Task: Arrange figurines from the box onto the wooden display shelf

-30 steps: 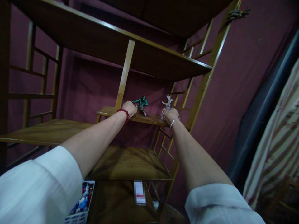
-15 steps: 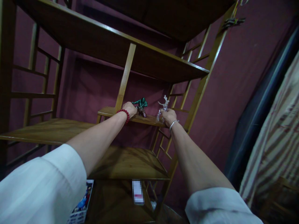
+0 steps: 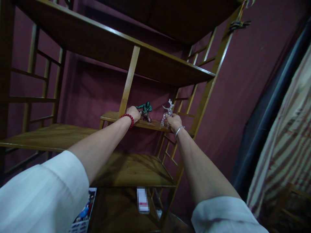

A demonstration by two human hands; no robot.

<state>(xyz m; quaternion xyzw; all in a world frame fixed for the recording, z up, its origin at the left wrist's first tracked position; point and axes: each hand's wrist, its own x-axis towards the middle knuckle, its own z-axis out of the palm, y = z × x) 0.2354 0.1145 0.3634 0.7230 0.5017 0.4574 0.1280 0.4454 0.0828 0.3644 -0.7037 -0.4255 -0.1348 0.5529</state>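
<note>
My left hand (image 3: 133, 113), with a red bead bracelet at the wrist, is closed at the left side of a dark green and brown shiny figurine (image 3: 146, 110) over the small raised shelf (image 3: 110, 115). Its fingertips are partly hidden. To the right, my right hand (image 3: 175, 121), wearing a silver bracelet, pinches a clear deer figurine (image 3: 167, 113) with pale branching antlers. The deer is upright at the front right edge of that shelf. Whether its feet touch the wood I cannot tell.
Wooden shelving surrounds both hands, with an upright post (image 3: 130, 81) left of the green figurine and a wide board (image 3: 155, 58) overhead. A white basket (image 3: 82, 223) of mixed items and a white box-like thing (image 3: 143, 199) are low down. A striped curtain (image 3: 279, 145) hangs right.
The whole view has shifted slightly, so things appear a little farther left. Both hands stay at the same figurines, with hardly any movement against the shelf.
</note>
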